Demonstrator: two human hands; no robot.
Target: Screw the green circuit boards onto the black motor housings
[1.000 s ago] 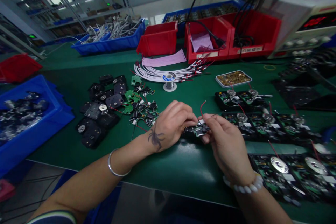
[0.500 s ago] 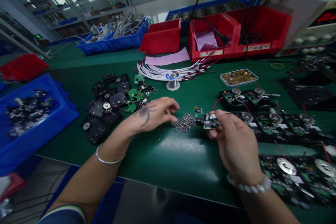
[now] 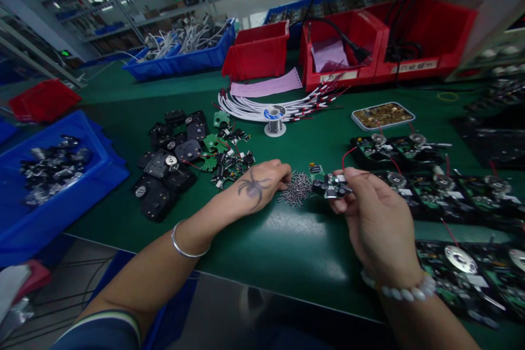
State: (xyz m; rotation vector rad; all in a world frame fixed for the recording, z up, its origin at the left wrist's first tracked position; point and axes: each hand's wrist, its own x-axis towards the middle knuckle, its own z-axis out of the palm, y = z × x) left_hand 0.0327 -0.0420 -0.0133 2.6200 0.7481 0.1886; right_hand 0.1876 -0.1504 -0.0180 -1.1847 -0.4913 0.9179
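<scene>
Green matting covers the workbench point(image 3: 262, 246), and the heap of small metal screws point(image 3: 296, 190) near its middle serves as the marker for everything else. Just left of the screws lies the left hand point(image 3: 258, 185), palm down, its fingertips touching the heap's near edge; whether a screw is pinched under them cannot be told. Just right of the screws the right hand point(image 3: 371, 213) is closed around a small black circuit assembly point(image 3: 330, 187), pinched between thumb and fingers and held a little above the mat, with a red wire point(image 3: 346, 154) looping up from it. Further right of the heap sit rows of black trays with finished boards point(image 3: 443, 186). Left of the screws, beyond the left hand, is a pile of black motor housings and green boards point(image 3: 184, 158), and past that, at the bench edge, a blue bin point(image 3: 82, 186) of metal parts. Behind the screws stands a solder spool point(image 3: 274, 119) on a bundle of white cables point(image 3: 254, 109), with a tray of brass parts point(image 3: 382, 115) off to the right. Farthest back are red bins point(image 3: 256, 57) and a blue bin of cables point(image 3: 180, 60).
</scene>
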